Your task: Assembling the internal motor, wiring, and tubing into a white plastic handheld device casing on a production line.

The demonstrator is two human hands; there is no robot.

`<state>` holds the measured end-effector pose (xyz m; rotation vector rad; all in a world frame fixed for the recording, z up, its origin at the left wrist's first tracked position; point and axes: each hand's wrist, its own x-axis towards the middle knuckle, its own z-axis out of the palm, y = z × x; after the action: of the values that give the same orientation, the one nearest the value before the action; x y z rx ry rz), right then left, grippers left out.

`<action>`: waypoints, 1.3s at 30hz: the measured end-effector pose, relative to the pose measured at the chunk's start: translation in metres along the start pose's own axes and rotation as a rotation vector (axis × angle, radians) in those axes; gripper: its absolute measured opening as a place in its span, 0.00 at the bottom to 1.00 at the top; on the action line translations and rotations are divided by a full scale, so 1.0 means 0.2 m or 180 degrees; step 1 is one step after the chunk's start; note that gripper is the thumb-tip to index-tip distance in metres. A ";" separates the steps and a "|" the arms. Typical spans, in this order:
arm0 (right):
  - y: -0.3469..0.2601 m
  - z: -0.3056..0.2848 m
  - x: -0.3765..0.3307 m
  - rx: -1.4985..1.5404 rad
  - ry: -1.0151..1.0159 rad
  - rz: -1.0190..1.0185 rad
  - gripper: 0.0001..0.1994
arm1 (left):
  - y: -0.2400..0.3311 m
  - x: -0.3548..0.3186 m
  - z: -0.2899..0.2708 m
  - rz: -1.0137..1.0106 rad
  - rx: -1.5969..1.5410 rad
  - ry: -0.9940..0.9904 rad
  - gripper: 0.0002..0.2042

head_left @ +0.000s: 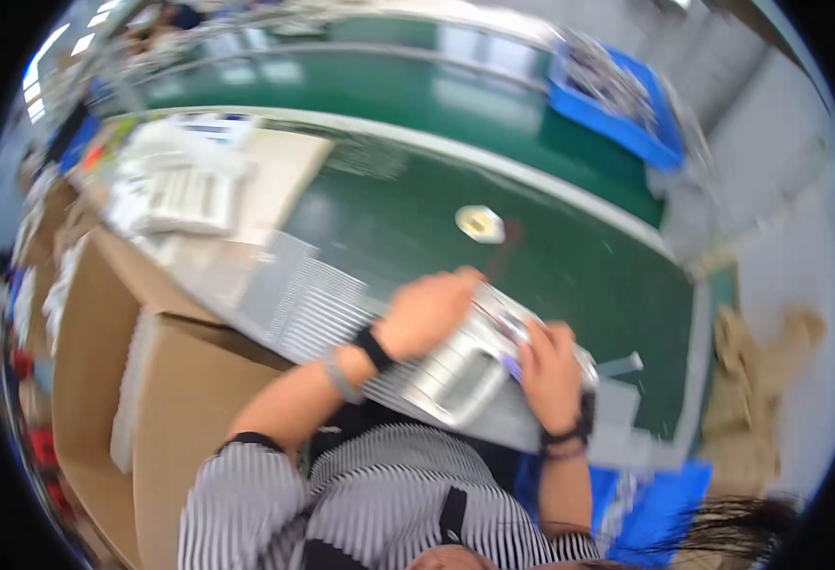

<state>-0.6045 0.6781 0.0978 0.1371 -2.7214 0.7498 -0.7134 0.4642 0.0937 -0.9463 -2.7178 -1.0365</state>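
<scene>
A white, shiny plastic housing (pixel 430 385) with a long rounded opening lies at a slant over the near edge of the bench. My left hand (pixel 431 309) is closed on its far left side, with the fingertips at the upper corner. Over the right side of the housing, my right hand (pixel 550 370) has bent fingers closed around something I cannot make out. A small purple piece (pixel 511 368) shows beside the right thumb. Between the hands, the housing's inner parts (pixel 505 323) look reddish and dark, but they are blurred.
A grey ribbed mat (pixel 317 309) lies under my left forearm. An open cardboard box (pixel 194 437) stands at left. White packed parts (pixel 189 195) are beyond it. A roll of tape (pixel 480 224) and a clear plastic piece (pixel 620 365) lie on the green bench. A blue bin (pixel 660 142) stands far right.
</scene>
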 end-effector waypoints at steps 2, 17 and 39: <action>0.00 -0.05 -0.03 -0.0037 -0.0165 0.0062 0.17 | 0.00 0.03 0.04 0.0339 0.0285 -0.0038 0.10; 0.17 -0.16 0.08 -0.0642 -0.0528 -0.0849 0.16 | 0.02 -0.05 0.20 0.0158 0.0455 0.0133 0.27; 0.33 -0.32 0.77 -0.0847 -0.0457 -0.1204 0.08 | 0.02 -0.09 0.01 0.0049 0.0463 0.0570 0.13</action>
<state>-0.7447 0.7658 0.1681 0.6431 -2.7728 0.2783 -0.6964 0.4588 0.0892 -0.8083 -2.5931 -0.8615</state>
